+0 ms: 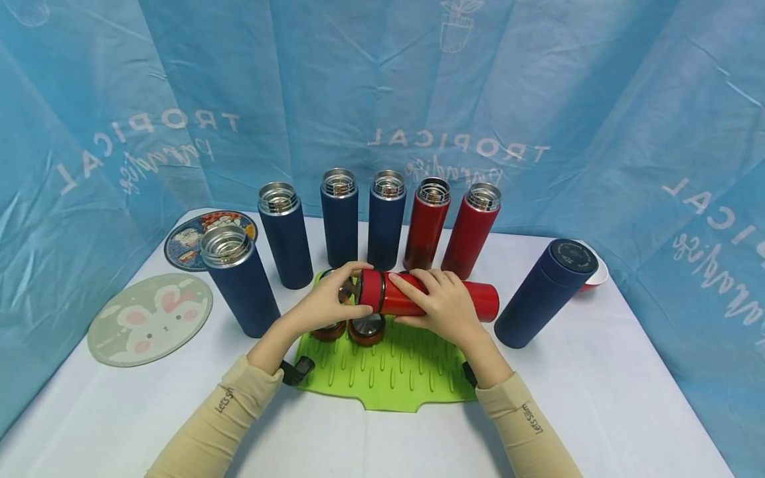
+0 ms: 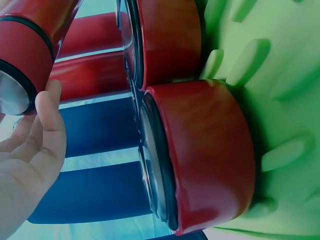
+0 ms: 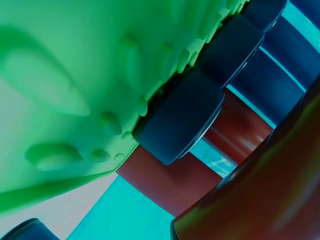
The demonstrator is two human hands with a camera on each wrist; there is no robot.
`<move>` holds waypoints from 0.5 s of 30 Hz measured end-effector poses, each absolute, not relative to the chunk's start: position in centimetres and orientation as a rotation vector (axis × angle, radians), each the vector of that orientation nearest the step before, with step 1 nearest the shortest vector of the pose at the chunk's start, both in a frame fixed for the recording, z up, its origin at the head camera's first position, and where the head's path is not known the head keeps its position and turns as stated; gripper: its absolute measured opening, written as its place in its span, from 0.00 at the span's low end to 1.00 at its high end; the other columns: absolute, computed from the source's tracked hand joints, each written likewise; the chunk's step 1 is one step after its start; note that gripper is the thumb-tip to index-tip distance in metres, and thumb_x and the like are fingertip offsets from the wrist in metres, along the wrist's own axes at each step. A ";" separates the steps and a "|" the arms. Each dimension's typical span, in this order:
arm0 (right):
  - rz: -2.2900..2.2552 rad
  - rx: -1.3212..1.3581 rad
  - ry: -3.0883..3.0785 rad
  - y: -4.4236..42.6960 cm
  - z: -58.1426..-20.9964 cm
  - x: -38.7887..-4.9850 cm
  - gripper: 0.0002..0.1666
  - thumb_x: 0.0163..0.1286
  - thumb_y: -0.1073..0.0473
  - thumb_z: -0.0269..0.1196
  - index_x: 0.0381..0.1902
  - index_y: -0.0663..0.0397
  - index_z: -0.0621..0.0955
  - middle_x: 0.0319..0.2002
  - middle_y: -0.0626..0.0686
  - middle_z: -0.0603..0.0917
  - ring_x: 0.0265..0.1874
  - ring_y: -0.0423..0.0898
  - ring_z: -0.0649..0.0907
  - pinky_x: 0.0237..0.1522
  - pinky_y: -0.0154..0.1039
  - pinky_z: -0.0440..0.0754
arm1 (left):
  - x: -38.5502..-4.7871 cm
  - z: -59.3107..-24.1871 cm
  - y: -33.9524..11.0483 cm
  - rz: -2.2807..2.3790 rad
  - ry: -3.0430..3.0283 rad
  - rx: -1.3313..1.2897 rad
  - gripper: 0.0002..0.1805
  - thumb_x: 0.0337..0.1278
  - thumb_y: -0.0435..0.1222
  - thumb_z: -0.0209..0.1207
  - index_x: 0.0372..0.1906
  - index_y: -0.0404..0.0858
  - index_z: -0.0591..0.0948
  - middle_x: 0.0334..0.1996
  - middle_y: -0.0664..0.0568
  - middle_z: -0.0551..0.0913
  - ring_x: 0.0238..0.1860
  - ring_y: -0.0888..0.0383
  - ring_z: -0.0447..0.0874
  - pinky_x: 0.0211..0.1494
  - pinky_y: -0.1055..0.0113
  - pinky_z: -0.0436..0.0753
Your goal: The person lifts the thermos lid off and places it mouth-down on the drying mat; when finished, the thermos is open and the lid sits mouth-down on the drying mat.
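A red thermos lies level in the air over a green ribbed mat. Its body is gripped by my right hand, fingers across the top. At the other end, my left hand holds the red lid between thumb and fingers. The left wrist view shows the thumb at the lid's edge, beside its silver end. Below, red lids sit on the mat, one large red lid close to that camera. Dark blue lids stand along the mat in the right wrist view.
Behind the mat stand lidless blue thermoses and two lidless red ones. A lidded blue thermos leans in view at right, before a red-and-white bowl. At left are a rabbit placemat and a patterned one.
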State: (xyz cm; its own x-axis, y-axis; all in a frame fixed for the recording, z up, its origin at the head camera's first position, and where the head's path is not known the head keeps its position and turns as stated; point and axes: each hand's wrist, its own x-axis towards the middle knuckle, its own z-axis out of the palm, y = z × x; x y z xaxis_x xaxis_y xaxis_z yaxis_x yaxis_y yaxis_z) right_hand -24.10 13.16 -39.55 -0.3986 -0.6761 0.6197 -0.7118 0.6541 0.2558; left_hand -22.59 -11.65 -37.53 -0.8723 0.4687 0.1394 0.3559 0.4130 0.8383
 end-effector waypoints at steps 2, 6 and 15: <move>0.066 1.069 -2.156 13.1 -39.6 -24.1 0.47 0.46 0.34 0.69 0.64 0.38 0.70 0.45 0.56 0.79 0.40 0.53 0.80 0.42 0.46 0.77 | -22.6 -37.5 -11.7 1.466 2.535 0.718 0.34 0.52 0.38 0.63 0.64 0.40 0.63 0.53 0.43 0.73 0.39 0.53 0.75 0.39 0.62 0.77; 0.071 1.070 -2.152 13.1 -39.6 -24.2 0.46 0.46 0.34 0.69 0.64 0.38 0.70 0.46 0.56 0.79 0.40 0.53 0.80 0.42 0.46 0.78 | -22.5 -37.3 -11.7 1.470 2.529 0.646 0.30 0.57 0.42 0.60 0.62 0.40 0.65 0.47 0.44 0.76 0.36 0.54 0.75 0.38 0.63 0.77; 0.080 1.065 -2.157 13.3 -39.6 -24.2 0.46 0.46 0.34 0.69 0.63 0.38 0.70 0.45 0.55 0.80 0.40 0.53 0.80 0.42 0.46 0.78 | -22.4 -37.9 -11.7 1.397 2.634 0.806 0.47 0.42 0.40 0.70 0.69 0.46 0.57 0.66 0.47 0.57 0.58 0.49 0.65 0.53 0.49 0.74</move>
State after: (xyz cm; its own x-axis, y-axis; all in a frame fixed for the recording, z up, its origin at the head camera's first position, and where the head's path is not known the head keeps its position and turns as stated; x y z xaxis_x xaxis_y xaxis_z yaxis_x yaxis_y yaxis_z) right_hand -24.16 13.30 -39.59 -0.4013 -0.6683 0.6264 -0.7131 0.6572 0.2443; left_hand -22.35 -11.73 -37.89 -0.8625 0.4689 0.1904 0.4206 0.4550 0.7849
